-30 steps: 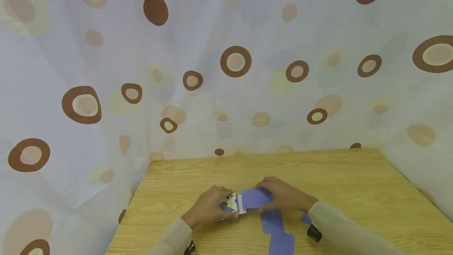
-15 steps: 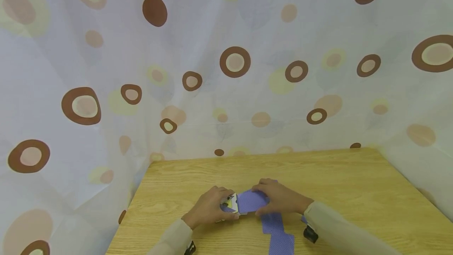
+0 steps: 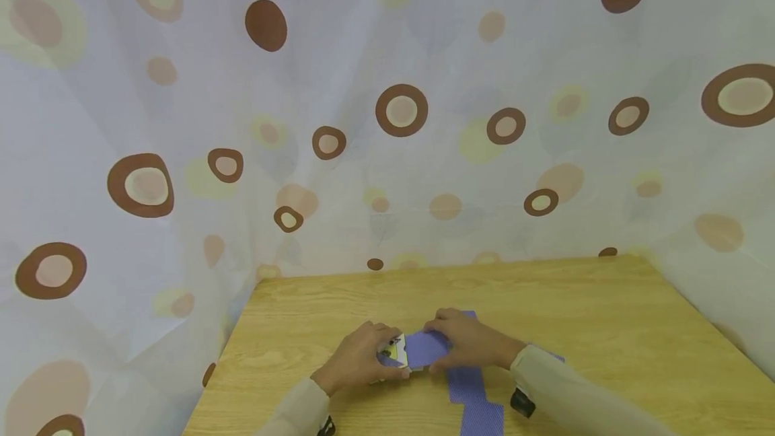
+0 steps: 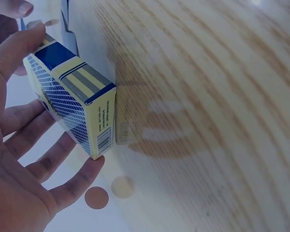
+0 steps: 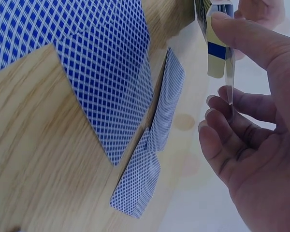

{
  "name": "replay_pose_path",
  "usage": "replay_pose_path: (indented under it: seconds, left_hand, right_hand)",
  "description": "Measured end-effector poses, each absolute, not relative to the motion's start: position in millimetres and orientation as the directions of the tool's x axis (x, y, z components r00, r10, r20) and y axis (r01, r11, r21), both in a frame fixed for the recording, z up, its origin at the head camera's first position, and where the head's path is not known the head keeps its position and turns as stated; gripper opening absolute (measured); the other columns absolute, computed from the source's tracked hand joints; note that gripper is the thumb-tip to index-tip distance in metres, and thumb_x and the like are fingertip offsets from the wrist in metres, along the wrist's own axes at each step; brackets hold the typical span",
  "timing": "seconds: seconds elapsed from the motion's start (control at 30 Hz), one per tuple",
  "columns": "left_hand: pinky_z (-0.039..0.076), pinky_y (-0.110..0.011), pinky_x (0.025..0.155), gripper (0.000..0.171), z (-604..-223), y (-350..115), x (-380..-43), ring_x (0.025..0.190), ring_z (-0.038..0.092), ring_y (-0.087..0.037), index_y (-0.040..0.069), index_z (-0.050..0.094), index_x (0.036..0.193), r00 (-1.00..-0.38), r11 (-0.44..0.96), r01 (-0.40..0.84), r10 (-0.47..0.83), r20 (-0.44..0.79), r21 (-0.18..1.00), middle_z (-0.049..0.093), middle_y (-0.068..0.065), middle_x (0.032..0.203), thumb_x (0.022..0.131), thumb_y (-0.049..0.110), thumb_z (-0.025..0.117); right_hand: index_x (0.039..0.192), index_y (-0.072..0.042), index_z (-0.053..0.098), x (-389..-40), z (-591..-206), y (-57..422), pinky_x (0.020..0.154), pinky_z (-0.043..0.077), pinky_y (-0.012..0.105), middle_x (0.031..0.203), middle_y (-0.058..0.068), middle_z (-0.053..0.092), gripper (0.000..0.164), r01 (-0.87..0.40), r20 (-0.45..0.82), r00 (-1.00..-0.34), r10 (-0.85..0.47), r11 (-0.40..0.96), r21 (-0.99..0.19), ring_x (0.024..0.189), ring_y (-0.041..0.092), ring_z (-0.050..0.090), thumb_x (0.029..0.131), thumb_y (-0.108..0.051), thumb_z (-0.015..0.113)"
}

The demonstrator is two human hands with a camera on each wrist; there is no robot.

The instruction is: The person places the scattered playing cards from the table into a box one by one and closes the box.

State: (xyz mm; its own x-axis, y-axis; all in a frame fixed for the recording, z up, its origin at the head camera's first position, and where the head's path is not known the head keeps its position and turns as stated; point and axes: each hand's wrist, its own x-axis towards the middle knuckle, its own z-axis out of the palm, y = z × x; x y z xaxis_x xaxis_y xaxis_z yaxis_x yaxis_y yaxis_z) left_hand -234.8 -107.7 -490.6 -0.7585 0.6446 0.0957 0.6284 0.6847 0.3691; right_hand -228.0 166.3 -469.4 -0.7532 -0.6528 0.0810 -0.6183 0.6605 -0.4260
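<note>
A yellow-and-blue playing card box [image 3: 396, 350] is gripped by my left hand [image 3: 359, 360]. In the left wrist view, the thumb lies along one side of the box [image 4: 70, 87] and the fingers spread along the other; a barcode shows on its end. My right hand [image 3: 474, 342] pinches a blue-patterned playing card [image 3: 426, 348] by its long edges. The card's far end is at the box's open mouth, partly inside it. From the right wrist, the card [image 5: 230, 87] appears nearly edge-on, beside the box's loose flap [image 5: 216, 67].
Several blue-backed playing cards [image 3: 466, 387] lie face down on the wood-grain table [image 3: 303, 308], some overlapping, under and around the right forearm. A white curtain with brown and yellow circles [image 3: 402, 110] stands behind and beside the table.
My right hand has moved left, bringing the card up to the box mouth and partly in. More of the loose cards behind the right hand now show. The left hand stays nearly still.
</note>
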Motion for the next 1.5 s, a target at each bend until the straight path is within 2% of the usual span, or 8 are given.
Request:
replay_pose_path:
  seconds: [0.2,0.47,0.8,1.23,1.5]
  left_hand:
    - [0.048,-0.029,0.084,0.08,-494,-108,-233,0.108,0.055,-0.012,0.011,0.063,0.142,-0.753,0.676,0.632,0.65,0.097,0.379,0.065,0.0,0.133,0.083,0.064,0.077]
    - [0.049,-0.029,0.085,0.08,-495,-108,-232,0.11,0.056,-0.013,0.011,0.063,0.141,-0.748,0.668,0.641,0.653,0.114,0.377,0.065,0.0,0.133,0.083,0.064,0.076]
    - [0.046,-0.024,0.078,0.082,-495,-105,-233,0.106,0.054,-0.009,0.012,0.062,0.142,-0.743,0.662,0.646,0.659,0.116,0.38,0.065,0.002,0.133,0.082,0.067,0.075]
    - [0.046,-0.023,0.077,0.083,-493,-104,-233,0.104,0.054,-0.011,0.01,0.063,0.141,-0.741,0.656,0.648,0.661,0.118,0.387,0.065,0.0,0.132,0.082,0.068,0.075]
    - [0.047,-0.024,0.079,0.082,-491,-104,-233,0.106,0.055,-0.011,0.011,0.063,0.141,-0.747,0.663,0.64,0.656,0.11,0.389,0.065,0.001,0.133,0.082,0.067,0.076]
  right_hand:
    - [0.134,-0.008,0.065,-225,-470,157,0.083,0.05,0.033,0.108,-0.006,0.053,0.071,-0.617,0.075,-0.751,-0.656,0.658,-0.432,0.096,0.01,0.051,0.082,-0.053,0.084]
    - [0.132,-0.008,0.065,-226,-469,148,0.083,0.049,0.031,0.105,-0.006,0.051,0.069,-0.622,0.067,-0.743,-0.666,0.65,-0.436,0.094,0.009,0.049,0.083,-0.052,0.084]
    - [0.135,-0.009,0.064,-227,-474,144,0.085,0.049,0.032,0.107,-0.007,0.052,0.073,-0.628,0.059,-0.739,-0.671,0.655,-0.421,0.095,0.008,0.049,0.083,-0.058,0.08]
    - [0.137,-0.011,0.064,-225,-475,139,0.089,0.049,0.036,0.111,-0.006,0.053,0.078,-0.597,0.041,-0.765,-0.643,0.684,-0.419,0.1,0.01,0.049,0.083,-0.066,0.075]
    - [0.141,-0.009,0.062,-227,-476,140,0.088,0.049,0.035,0.113,-0.006,0.055,0.086,-0.603,0.043,-0.761,-0.648,0.681,-0.416,0.099,0.009,0.049,0.084,-0.072,0.069]
